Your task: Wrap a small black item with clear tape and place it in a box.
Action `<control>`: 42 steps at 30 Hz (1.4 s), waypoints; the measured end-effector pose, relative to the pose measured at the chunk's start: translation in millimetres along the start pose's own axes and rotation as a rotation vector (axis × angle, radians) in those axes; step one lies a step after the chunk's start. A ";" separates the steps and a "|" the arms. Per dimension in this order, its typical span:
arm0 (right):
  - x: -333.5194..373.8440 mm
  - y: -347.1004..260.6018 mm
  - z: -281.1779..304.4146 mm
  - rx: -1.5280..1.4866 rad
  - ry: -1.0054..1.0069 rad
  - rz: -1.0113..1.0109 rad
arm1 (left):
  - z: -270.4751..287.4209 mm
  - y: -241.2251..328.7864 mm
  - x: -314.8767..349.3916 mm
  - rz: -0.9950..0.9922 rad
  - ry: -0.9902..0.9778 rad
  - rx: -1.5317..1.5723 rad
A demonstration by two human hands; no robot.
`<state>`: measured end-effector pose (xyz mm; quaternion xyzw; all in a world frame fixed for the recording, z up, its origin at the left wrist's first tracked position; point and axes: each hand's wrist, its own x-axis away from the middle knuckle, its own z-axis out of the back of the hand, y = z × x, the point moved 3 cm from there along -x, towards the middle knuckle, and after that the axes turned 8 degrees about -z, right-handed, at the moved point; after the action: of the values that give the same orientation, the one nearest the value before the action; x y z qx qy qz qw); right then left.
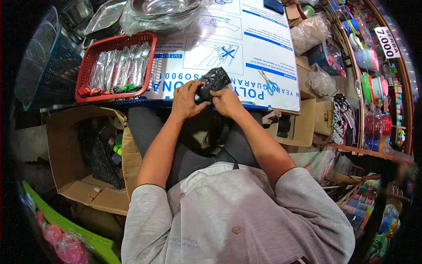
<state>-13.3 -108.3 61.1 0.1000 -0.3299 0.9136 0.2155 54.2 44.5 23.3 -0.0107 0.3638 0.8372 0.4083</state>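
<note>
A black bundle in shiny clear plastic (215, 80) is held between my hands at the near edge of the table. My left hand (185, 100) grips its left side, the fingertips on its upper face and the thumb at its lower edge. On the lower right, my right hand (226, 102) pinches the wrapping between thumb and fingers. Exactly what is inside the plastic I cannot make out. To the right lie scissors with light blue handles (268, 83). At the left, a red plastic basket (151, 57) holds several wrapped metal spoons (125, 66).
A white and blue printed board (171, 42) covers the tabletop. Plastic-wrapped metal basins (162, 17) stand at the back. An open cardboard box (66, 154) sits on the floor to my left, with another box (303, 123) to the right. Crowded shelves (369, 88) line the right side.
</note>
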 end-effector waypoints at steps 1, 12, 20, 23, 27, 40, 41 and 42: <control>0.5 0.8 -1.0 -0.002 0.011 0.003 | -1.2 -0.9 0.5 -0.057 0.048 -0.072; 19.0 15.3 21.3 -0.018 0.070 0.024 | -14.5 -6.0 -2.2 0.039 0.173 -0.084; 8.0 6.9 6.0 0.225 0.055 0.008 | -17.5 -5.3 -1.9 0.047 0.203 -0.055; 2.8 3.2 6.2 0.250 0.022 -0.058 | -15.3 -5.0 -1.7 0.067 0.208 0.001; 7.1 -6.9 17.7 0.347 0.213 0.132 | -12.6 -6.5 -5.1 0.179 0.243 0.062; 24.1 -6.8 -17.5 -0.592 0.488 -0.284 | -24.7 34.8 -1.0 0.698 0.370 0.188; 13.5 -8.7 -15.9 -0.636 0.520 -0.321 | -29.9 34.5 2.9 0.682 0.374 0.163; -0.1 -6.6 -17.9 -0.640 0.520 -0.320 | -37.3 34.3 6.3 0.668 0.375 0.140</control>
<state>-10.9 -92.2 51.1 -0.1551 -0.5115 0.7152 0.4503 15.9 11.9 14.4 -0.0165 0.4716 0.8808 0.0392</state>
